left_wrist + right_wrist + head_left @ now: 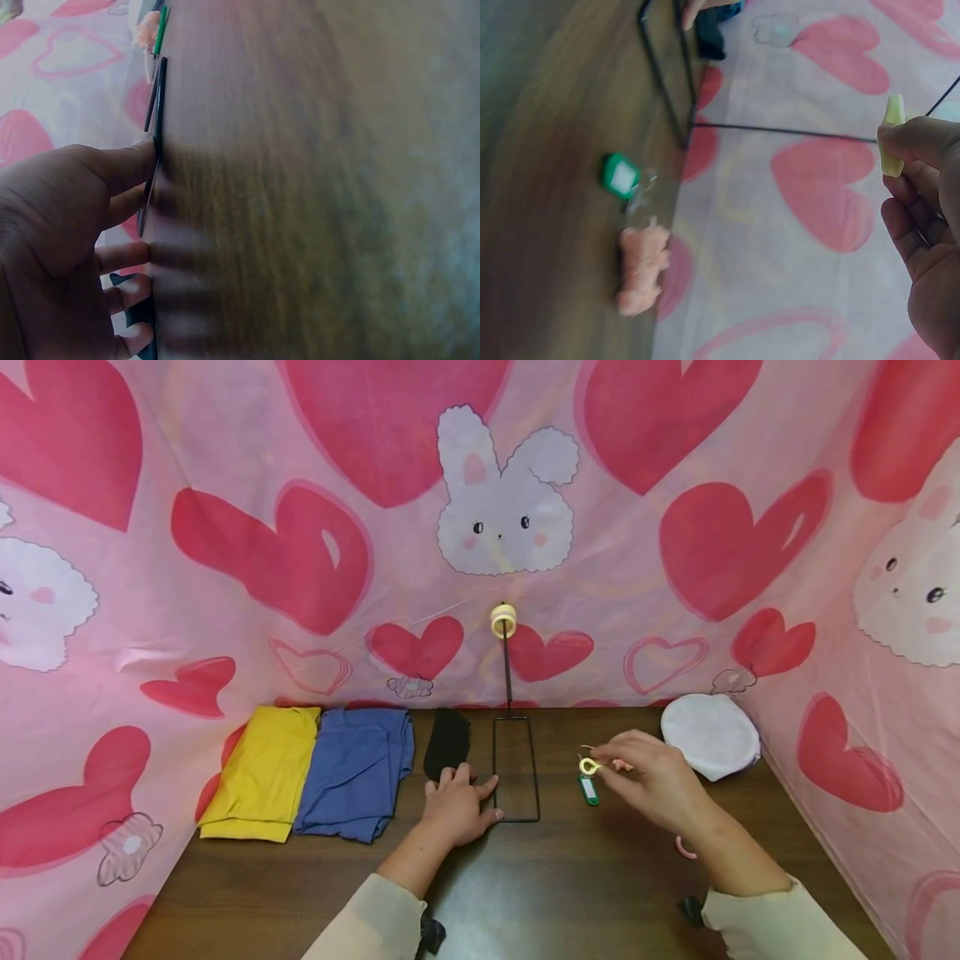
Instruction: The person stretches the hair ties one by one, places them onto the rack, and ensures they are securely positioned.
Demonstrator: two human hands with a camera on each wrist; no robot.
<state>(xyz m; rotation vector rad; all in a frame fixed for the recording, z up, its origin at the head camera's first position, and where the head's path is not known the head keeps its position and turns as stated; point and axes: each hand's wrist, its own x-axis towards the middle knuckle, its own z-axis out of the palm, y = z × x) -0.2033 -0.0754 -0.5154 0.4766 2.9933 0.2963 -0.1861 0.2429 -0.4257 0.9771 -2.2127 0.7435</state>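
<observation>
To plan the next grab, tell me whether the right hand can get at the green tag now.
Probably yes: the green tag lies uncovered near the right hand, but that hand pinches a yellow ring, which may hamper a grip.

Left on dark wood table (247,893): folded yellow cloth (260,772), blue cloth (356,768) beside it. Right of centre: green tag (588,790), pink figure (641,270). Far right: white roundish item (708,735). Behind: heart-patterned backdrop (405,560).

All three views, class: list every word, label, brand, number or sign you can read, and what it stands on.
No readable text in any view.
The green key tag carries a white label; any writing on it is too blurred to read.
The pink backdrop shows only pictures.
</observation>
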